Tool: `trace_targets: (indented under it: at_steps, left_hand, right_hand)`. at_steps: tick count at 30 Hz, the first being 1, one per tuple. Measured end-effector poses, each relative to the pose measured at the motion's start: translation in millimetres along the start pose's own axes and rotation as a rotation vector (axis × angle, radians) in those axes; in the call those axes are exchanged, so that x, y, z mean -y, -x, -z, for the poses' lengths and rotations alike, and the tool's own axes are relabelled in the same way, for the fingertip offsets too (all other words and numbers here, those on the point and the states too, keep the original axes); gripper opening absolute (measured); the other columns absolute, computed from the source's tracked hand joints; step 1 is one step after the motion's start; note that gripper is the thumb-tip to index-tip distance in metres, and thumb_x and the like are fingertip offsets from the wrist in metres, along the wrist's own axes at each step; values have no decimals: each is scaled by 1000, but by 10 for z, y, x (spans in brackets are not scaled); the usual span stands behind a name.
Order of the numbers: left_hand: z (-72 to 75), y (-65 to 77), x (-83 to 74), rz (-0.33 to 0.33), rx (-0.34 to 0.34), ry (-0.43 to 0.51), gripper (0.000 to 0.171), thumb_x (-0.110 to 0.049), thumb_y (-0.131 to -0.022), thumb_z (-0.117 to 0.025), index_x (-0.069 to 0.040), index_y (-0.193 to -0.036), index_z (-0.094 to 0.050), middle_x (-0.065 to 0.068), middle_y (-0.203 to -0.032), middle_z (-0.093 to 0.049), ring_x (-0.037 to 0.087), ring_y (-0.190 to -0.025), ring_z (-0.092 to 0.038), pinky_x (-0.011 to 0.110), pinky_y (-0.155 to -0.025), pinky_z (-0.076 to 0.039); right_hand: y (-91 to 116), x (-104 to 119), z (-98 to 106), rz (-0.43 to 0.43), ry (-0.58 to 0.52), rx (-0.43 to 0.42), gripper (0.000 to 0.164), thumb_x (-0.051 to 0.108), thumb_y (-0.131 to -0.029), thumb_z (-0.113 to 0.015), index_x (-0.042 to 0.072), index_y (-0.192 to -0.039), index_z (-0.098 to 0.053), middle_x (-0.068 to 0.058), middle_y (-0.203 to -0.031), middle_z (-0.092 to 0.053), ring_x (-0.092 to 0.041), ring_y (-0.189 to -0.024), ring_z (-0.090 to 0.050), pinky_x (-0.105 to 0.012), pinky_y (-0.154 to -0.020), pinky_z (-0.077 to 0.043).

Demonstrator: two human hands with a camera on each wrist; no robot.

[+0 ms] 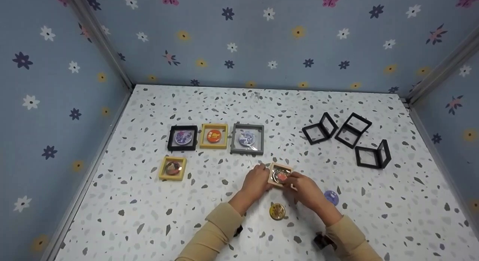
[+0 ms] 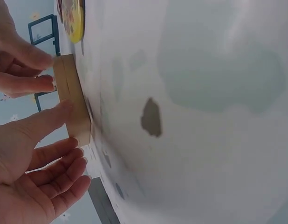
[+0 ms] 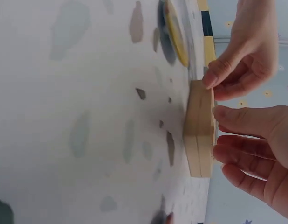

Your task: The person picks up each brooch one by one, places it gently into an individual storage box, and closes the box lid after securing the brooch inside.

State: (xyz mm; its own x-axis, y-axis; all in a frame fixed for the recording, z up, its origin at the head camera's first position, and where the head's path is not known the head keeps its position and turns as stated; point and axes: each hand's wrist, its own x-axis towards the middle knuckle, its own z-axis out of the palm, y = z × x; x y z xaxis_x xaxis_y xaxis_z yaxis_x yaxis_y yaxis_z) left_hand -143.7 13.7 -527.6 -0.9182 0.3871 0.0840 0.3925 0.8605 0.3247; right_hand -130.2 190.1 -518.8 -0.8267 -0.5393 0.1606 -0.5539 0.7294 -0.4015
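A small light-wood-coloured display frame lies on the speckled table, a round badge with red on it behind its clear film. My left hand grips the frame by its left side, the thumb on the near edge in the left wrist view. Over the right side is my right hand, thumb and fingers holding the edge and hiding part of the badge. The wrist views show the frame's side with a seam along it. Nearer me lies a yellow-brown round badge; a purple badge sits beside the right wrist.
At the left stand a black frame, a yellow frame, a grey frame and a smaller yellow frame, each with a badge. Three black frames stand unfolded at the right. Flower-patterned walls enclose the table.
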Motion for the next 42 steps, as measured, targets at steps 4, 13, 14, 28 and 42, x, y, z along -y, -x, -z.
trace_targets:
  at_steps: [4, 13, 14, 28, 42]
  left_hand:
    - [44, 24, -50, -32, -17, -33, 32, -23, -71, -72, 0, -91, -62, 9, -95, -56, 20, -85, -53, 30, -73, -46]
    - [64, 52, -174, -145, 37, -69, 25, -19, -80, -64, -3, -99, -61, 6, -100, -54, 18, -89, -52, 27, -76, -45]
    - [63, 54, -186, -154, 44, -78, 24, -19, -80, -63, -4, -99, -61, 5, -98, -54, 17, -87, -52, 26, -74, -45]
    - [-2, 56, -214, -235, 66, -116, 14, -10, -84, -55, -6, -96, -61, 6, -101, -58, 18, -86, -53, 25, -73, -44]
    - [-42, 30, -241, -256, 88, -204, 17, -6, -82, -55, -7, -97, -63, 6, -102, -57, 16, -87, -52, 24, -72, -44]
  right_hand:
    - [12, -41, 113, -32, -25, -34, 16, 6, -71, -71, 6, -87, -67, -3, -82, -59, -15, -68, -56, -28, -60, -47]
    - [9, -247, 373, -86, -55, -167, 19, 5, -74, -69, 1, -92, -66, -7, -85, -60, -22, -72, -57, -32, -62, -47]
    - [5, -279, 403, -86, -61, -193, 19, 5, -74, -69, 1, -92, -66, -7, -85, -60, -22, -72, -58, -32, -62, -48]
    - [-110, -791, 702, -191, -61, -524, 34, 1, -74, -69, -5, -105, -58, -20, -96, -55, -31, -77, -56, -40, -61, -47]
    - [-377, -1228, 798, -400, -60, -440, 45, 6, -80, -63, -9, -119, -44, -28, -115, -43, -41, -100, -46, -48, -83, -39]
